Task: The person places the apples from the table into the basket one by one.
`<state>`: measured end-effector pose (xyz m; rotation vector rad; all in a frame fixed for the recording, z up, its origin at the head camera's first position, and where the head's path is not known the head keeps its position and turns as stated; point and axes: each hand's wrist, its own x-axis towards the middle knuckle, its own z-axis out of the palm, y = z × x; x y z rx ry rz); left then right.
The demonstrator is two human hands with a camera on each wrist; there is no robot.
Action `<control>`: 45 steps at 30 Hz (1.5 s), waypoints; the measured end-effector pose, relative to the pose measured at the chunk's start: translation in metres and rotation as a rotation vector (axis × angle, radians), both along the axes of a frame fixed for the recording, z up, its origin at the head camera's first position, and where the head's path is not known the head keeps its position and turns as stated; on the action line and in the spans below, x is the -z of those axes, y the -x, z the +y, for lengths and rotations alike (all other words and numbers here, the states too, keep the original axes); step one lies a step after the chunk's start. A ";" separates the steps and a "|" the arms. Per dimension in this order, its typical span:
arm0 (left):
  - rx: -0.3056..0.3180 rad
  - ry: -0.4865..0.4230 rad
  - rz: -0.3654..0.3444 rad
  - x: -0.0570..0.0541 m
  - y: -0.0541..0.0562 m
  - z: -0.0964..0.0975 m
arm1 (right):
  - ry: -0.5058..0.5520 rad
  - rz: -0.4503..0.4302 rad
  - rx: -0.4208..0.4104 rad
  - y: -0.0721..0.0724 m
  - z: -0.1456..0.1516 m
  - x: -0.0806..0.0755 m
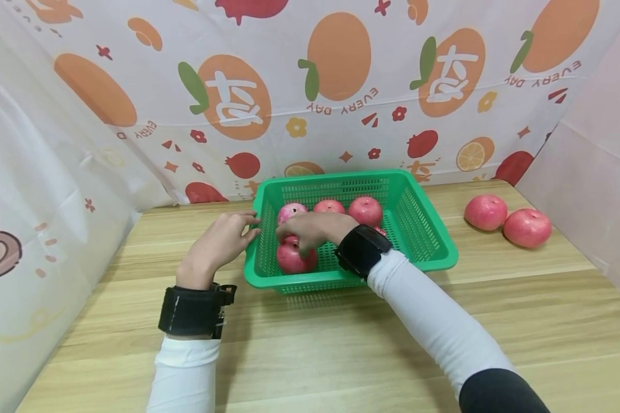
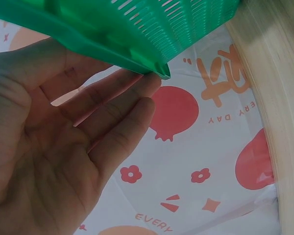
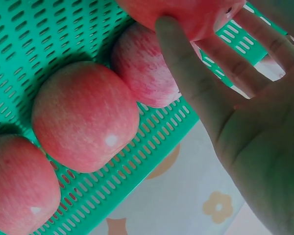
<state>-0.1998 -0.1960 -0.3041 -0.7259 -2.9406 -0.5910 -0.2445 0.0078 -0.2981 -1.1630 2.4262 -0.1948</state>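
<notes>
A green plastic basket (image 1: 434, 229) stands on the wooden table with several red apples inside. My right hand (image 1: 315, 226) reaches into its left part, thumb and fingers around an apple (image 1: 296, 258) near the front-left corner. In the right wrist view the thumb lies against that apple (image 3: 186, 17); the far fingertips are partly hidden. Along the basket's back wall sit a paler apple (image 1: 291, 211), a middle apple (image 1: 329, 206) and a right apple (image 1: 365, 211). Fairly straight fingers of my left hand (image 1: 217, 244) touch the basket's left rim (image 2: 152, 73).
To the right of the basket, two more apples lie side by side on the table, a left one (image 1: 485, 212) and a right one (image 1: 527, 228). A fruit-printed cloth (image 1: 284, 143) hangs behind the table (image 1: 299, 355). White sheeting stands at both sides.
</notes>
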 end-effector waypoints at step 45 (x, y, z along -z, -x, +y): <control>-0.014 0.027 -0.003 0.000 0.001 0.004 | 0.130 -0.014 0.108 0.009 0.025 0.006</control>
